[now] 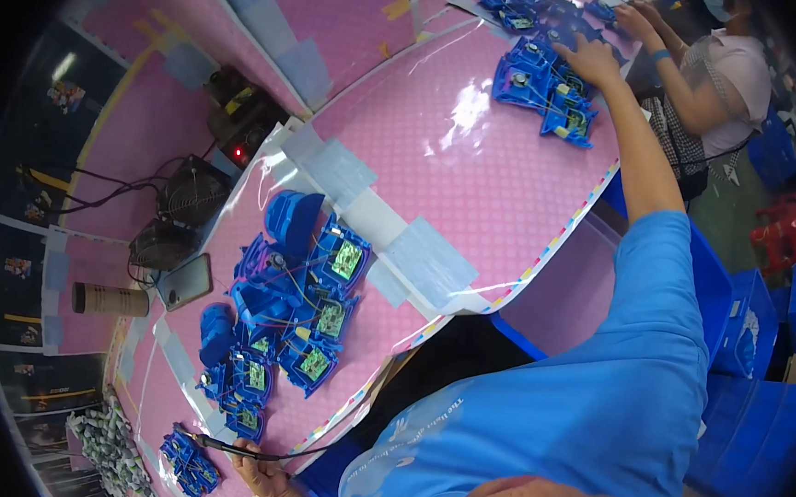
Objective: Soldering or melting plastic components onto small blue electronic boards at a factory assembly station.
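My left hand [262, 475], low in the view, is closed around a soldering iron [218, 444]. The iron's tip points left, over a blue plastic housing [189, 465] with small parts inside. Far to the right, my right arm is stretched out. My right hand [591, 61] reaches over a group of blue plastic housings [525, 77] with wires and a round metal part, its fingers apart at their edge. Whether those fingertips touch a housing is hard to see. Between my hands lies a cluster of blue housings with green circuit boards [313, 364] and thin wires.
A co-worker [718, 86] handles similar parts at the far right. Small black fans [194, 193], a phone [185, 282] and a brown cylinder [110, 300] stand along the left. A grey heap [112, 450] lies lower left. Blue bins [752, 329] and a red stool [780, 231] are at right.
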Motion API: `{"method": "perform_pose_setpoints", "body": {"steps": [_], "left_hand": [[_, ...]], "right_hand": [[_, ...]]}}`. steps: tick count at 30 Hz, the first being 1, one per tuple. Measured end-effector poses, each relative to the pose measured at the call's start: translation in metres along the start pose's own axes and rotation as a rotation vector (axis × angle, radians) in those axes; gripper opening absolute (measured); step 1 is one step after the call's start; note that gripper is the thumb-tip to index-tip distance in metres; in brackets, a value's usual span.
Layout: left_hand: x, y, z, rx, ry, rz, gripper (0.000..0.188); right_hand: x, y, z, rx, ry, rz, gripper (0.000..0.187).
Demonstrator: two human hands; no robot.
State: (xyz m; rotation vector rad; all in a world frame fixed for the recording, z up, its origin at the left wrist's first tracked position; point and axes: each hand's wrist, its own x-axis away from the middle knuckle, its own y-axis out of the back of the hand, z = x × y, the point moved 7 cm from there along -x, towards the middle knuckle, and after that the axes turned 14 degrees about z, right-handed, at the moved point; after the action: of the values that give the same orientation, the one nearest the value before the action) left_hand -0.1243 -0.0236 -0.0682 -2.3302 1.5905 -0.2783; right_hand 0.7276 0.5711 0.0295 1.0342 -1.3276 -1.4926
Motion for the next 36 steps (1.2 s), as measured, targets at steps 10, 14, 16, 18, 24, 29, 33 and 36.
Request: {"method": "perform_pose_setpoints", "body": {"steps": [10, 14, 16, 18, 24, 29, 33, 36], "left_hand": [[-0.022, -0.048, -0.002, 0.194, 0.016, 0.239, 0.032], [-0.019, -0.051, 0.002, 0.193, 0.028, 0.083, 0.031], [-0.014, -0.059, -0.008, 0.187, 0.01, 0.033, 0.031], [-0.009, -0.053, -0.007, 0.166, 0.016, 0.013, 0.031], [-0.012, -0.026, 0.018, 0.213, -0.069, 0.074, 0.03], [-0.007, -0.052, 0.001, 0.181, -0.183, 0.181, 0.028], [0.006, 0.044, 0.02, 0.293, -0.138, 0.053, 0.032], [-0.006, -0.003, -0.013, -0.03, 0.187, 0.025, 0.032]], "right_hand": [[0.181, 0.014, 0.159, 0.487, 0.52, -0.048, 0.037], [0.243, 0.022, 0.225, -0.079, 0.51, -0.126, 0.062], [0.273, 0.027, 0.258, -0.098, 0.576, -0.005, 0.062], [0.29, 0.026, 0.282, -0.087, 0.614, 0.062, 0.062], [0.322, 0.033, 0.3, -0.17, 0.716, 0.147, 0.063], [0.279, 0.07, 0.28, -0.302, 0.798, 0.257, 0.052], [0.099, 0.074, 0.194, -0.323, 0.475, -0.216, 0.052], [-0.01, 0.059, 0.106, -0.137, 0.197, -0.317, 0.059]]}}
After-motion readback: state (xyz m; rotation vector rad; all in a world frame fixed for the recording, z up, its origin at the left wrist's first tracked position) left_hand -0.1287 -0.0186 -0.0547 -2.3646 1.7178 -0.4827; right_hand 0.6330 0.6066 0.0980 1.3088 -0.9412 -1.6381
